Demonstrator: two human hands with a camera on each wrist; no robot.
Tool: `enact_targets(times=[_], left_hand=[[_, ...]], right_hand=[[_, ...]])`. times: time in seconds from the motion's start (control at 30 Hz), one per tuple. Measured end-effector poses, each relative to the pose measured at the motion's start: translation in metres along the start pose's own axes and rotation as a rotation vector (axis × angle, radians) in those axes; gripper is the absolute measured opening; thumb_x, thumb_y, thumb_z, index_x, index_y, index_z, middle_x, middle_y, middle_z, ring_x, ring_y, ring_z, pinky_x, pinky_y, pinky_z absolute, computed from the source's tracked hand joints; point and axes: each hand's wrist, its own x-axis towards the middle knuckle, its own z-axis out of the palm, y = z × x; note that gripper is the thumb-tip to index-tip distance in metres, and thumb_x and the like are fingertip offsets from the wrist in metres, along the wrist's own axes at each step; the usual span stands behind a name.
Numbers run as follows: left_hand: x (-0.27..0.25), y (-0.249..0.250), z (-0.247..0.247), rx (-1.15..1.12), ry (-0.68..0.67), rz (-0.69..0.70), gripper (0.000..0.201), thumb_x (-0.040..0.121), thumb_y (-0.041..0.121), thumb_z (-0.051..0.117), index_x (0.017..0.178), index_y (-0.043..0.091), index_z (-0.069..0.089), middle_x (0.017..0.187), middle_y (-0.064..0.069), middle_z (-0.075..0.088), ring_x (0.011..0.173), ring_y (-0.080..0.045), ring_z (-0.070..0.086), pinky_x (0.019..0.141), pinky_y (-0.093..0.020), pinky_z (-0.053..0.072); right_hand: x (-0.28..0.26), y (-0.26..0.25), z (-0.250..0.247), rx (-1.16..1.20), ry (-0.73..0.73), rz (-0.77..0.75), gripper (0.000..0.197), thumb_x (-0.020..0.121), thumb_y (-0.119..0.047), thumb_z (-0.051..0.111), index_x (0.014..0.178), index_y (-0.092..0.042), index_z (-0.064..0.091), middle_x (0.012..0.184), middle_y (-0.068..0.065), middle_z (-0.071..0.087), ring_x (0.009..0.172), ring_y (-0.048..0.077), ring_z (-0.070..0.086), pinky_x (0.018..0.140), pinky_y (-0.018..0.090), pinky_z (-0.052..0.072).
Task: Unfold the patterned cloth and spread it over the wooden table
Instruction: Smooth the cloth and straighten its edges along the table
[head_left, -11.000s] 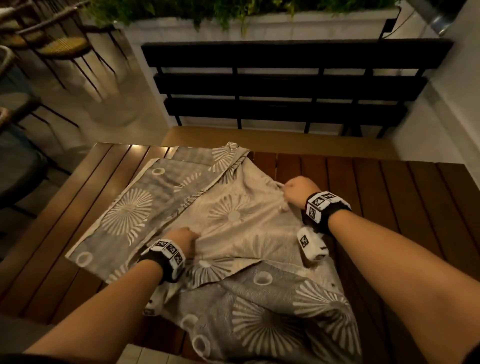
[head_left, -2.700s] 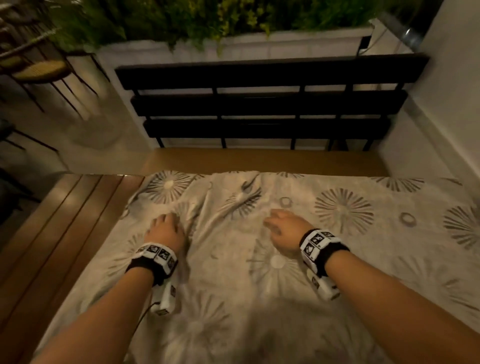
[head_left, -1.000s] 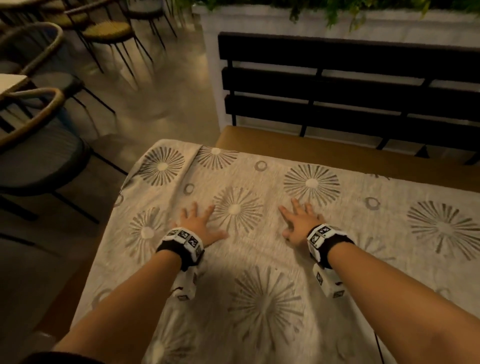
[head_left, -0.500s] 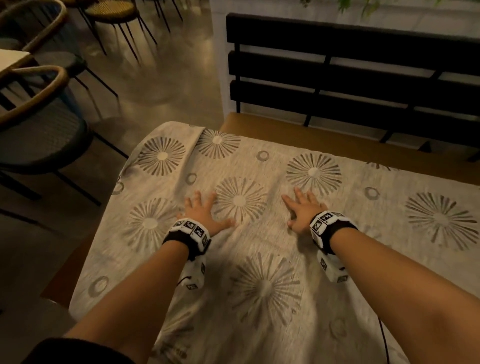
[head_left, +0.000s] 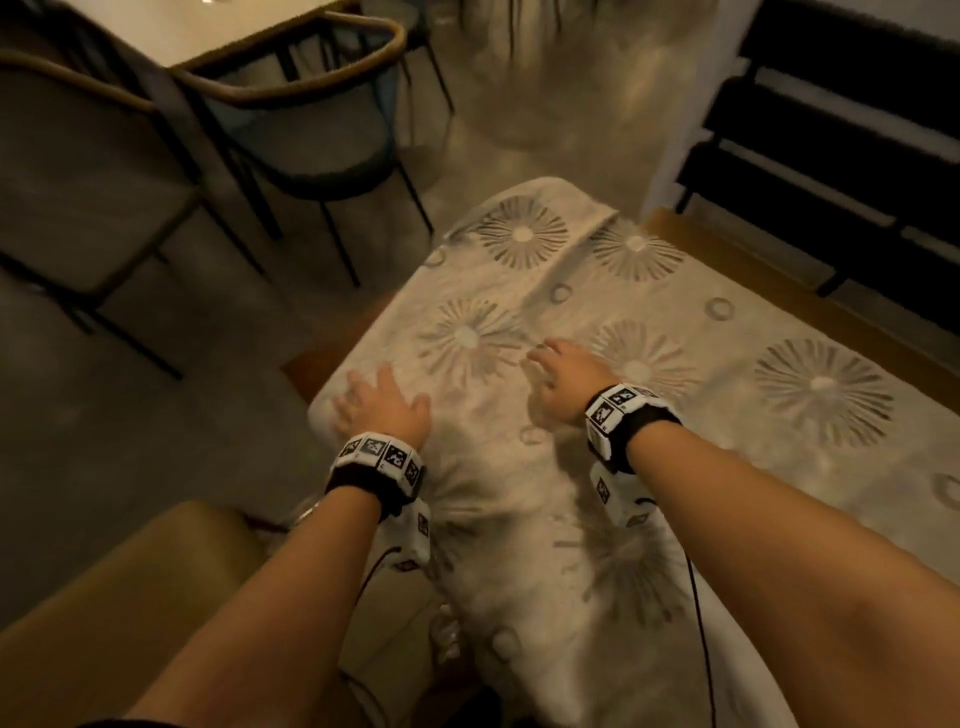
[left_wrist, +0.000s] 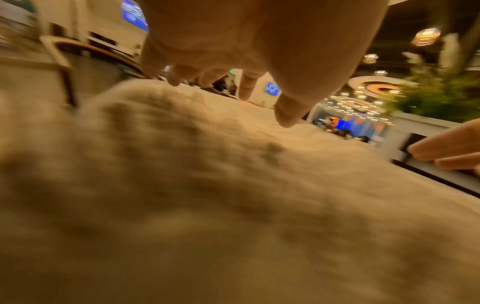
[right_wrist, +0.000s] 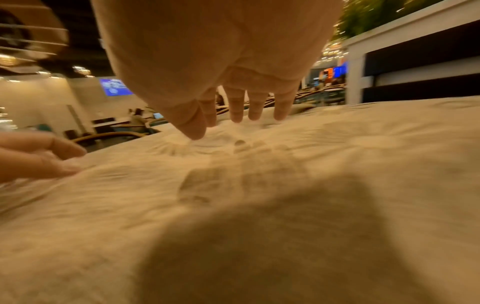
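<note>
Your patterned cloth (head_left: 649, 312) lies spread flat over the wooden desk (head_left: 727, 260), its long side running off to your right. Your left hand (head_left: 384, 405) and right hand (head_left: 566, 379) press it with fingers straight.

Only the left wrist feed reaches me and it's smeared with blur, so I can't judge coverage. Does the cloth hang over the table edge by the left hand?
Observer: Yes. In the head view the patterned cloth drapes over the edge right at the left hand, which lies flat on it.
Operator: Any table uncovered there?
Observer: A sliver of the brown wooden table shows just beyond that edge.
Operator: I only see the right fingertips. What is that hand doing?
Observer: The right hand rests open on the cloth, beside a raised crease that runs to the far corner.
</note>
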Motion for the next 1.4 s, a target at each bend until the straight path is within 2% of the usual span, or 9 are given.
enact_targets(times=[0.07,0.17,0.37,0.6,0.77,0.87,0.93,1.13,1.4], left_hand=[[0.008,-0.033,-0.003,-0.159,-0.004,-0.128,0.074,0.088,0.045,0.055,0.15,0.023,0.021,0.158,-0.019,0.01,0.142,-0.046,0.013,0.114,-0.055,0.016],[0.022,-0.062,-0.012,-0.406,0.043,-0.207,0.069,0.089,0.04,0.061,0.145,0.015,0.03,0.15,-0.017,0.024,0.128,-0.042,0.038,0.103,-0.048,0.036],[0.056,-0.101,-0.042,-0.25,0.009,-0.011,0.027,0.092,0.039,0.053,0.083,0.014,0.056,0.089,-0.011,0.059,0.076,-0.029,0.056,0.07,-0.037,0.048],[0.071,-0.12,-0.074,-0.613,-0.11,0.171,0.038,0.067,0.018,0.068,0.054,0.02,0.032,0.055,0.004,0.033,0.051,-0.007,0.031,0.051,-0.026,0.027],[0.068,-0.071,-0.084,-0.978,-0.265,0.067,0.021,0.064,0.006,0.067,0.071,0.015,0.049,0.063,-0.001,0.049,0.044,-0.002,0.047,0.043,-0.018,0.04],[0.069,-0.045,-0.083,-0.925,-0.545,-0.138,0.031,0.074,0.036,0.076,0.092,0.016,0.06,0.089,-0.007,0.064,0.086,-0.023,0.063,0.081,-0.034,0.052],[0.068,-0.04,-0.084,-0.683,-0.749,-0.147,0.067,0.054,0.052,0.085,0.103,0.011,0.065,0.099,-0.013,0.07,0.094,-0.033,0.065,0.09,-0.043,0.051],[0.07,-0.044,-0.091,-0.76,-0.791,-0.092,0.071,0.053,0.021,0.079,0.119,0.001,0.061,0.116,-0.024,0.066,0.106,-0.042,0.063,0.097,-0.059,0.047],[0.06,-0.058,-0.075,-1.006,-0.722,-0.161,0.021,0.057,0.004,0.067,0.074,0.002,0.056,0.053,-0.012,0.054,0.044,-0.022,0.052,0.051,-0.026,0.048]], right_hand=[[0.016,-0.025,0.008,0.012,-0.022,-0.077,0.055,0.088,-0.022,0.051,0.143,-0.019,0.042,0.153,0.01,0.032,0.14,0.03,0.031,0.115,0.042,0.029],[0.036,-0.056,0.019,0.016,-0.027,-0.164,0.053,0.09,-0.023,0.051,0.142,-0.02,0.043,0.153,0.01,0.034,0.139,0.03,0.032,0.114,0.042,0.029],[0.056,-0.087,0.033,-0.044,-0.081,-0.121,0.054,0.089,-0.029,0.052,0.142,-0.02,0.042,0.148,0.009,0.037,0.134,0.032,0.037,0.109,0.042,0.036],[0.071,-0.097,0.03,-0.136,-0.143,-0.093,0.069,0.08,-0.04,0.057,0.144,-0.026,0.035,0.144,0.007,0.038,0.132,0.03,0.035,0.104,0.047,0.039],[0.074,-0.104,0.03,-0.161,-0.157,-0.06,0.074,0.078,-0.047,0.06,0.144,-0.031,0.032,0.142,0.005,0.035,0.132,0.03,0.032,0.1,0.049,0.036],[0.075,-0.105,0.025,-0.161,-0.174,-0.052,0.077,0.076,-0.048,0.063,0.144,-0.032,0.031,0.143,0.005,0.034,0.133,0.029,0.03,0.101,0.05,0.037],[0.075,-0.107,0.024,-0.171,-0.182,-0.047,0.079,0.075,-0.049,0.064,0.144,-0.031,0.031,0.143,0.005,0.033,0.133,0.029,0.03,0.1,0.049,0.037],[0.074,-0.108,0.028,-0.191,-0.156,-0.035,0.078,0.076,-0.051,0.06,0.145,-0.031,0.029,0.143,0.004,0.034,0.131,0.028,0.032,0.097,0.048,0.039],[0.074,-0.109,0.033,-0.212,-0.144,-0.013,0.083,0.074,-0.055,0.059,0.146,-0.033,0.025,0.145,0.005,0.031,0.134,0.029,0.029,0.098,0.05,0.036]])
